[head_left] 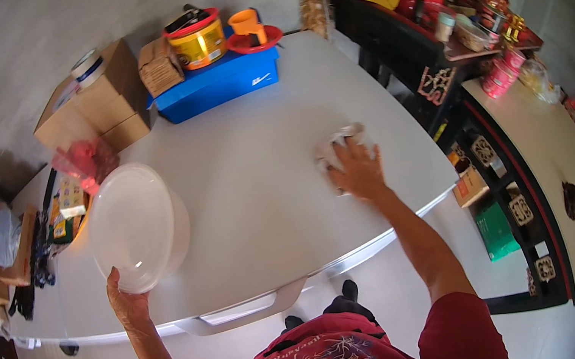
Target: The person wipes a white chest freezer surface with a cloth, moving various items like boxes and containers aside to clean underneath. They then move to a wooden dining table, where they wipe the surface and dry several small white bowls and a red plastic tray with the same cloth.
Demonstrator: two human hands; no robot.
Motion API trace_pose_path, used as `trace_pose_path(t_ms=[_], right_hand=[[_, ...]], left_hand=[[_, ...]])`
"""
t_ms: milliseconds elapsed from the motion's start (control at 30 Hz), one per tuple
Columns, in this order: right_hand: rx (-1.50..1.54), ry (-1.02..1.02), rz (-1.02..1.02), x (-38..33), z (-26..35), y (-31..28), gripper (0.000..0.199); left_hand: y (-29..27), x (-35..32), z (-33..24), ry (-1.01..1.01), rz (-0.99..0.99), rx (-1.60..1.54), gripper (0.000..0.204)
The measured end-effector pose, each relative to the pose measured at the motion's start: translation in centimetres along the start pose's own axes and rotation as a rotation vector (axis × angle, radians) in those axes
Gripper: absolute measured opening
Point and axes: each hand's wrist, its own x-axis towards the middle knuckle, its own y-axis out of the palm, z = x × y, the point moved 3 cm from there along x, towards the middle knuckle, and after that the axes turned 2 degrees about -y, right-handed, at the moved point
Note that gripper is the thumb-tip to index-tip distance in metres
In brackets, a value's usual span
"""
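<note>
Right hand on a rag at centre frame, left hand tipping a white basin at the left.

The right hand (357,171) presses flat, fingers spread, on a crumpled white cloth (337,144) just right of the frame's centre, on the grey top of a chest freezer (252,155). The left hand (126,300), at lower left, grips the lower rim of a round white basin (133,226), held tilted on edge. Basin and cloth lie well apart, bare surface between; boxes (96,98) crowd the upper left.
</note>
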Motion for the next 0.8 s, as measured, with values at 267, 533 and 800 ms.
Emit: trace_pose_path(t_ms=[267, 533, 800], right_hand=[[-0.042, 0.452, -0.173, -8.2, -14.4, -5.1, 0.058], [-0.169, -0.167, -0.329, -9.8, -4.6, -0.4, 0.054], [0.379, -0.779, -0.051, -7.9, 5.8, -2.0, 0.040]], left_hand=[[5.1, 0.8, 1.9, -0.012, 0.125, 0.111, 0.056], [8.9, -0.4, 2.1, 0.087, -0.085, 0.269, 0.048], [7.7, 1.2, 2.2, 0.174, -0.296, 0.358, 0.053]])
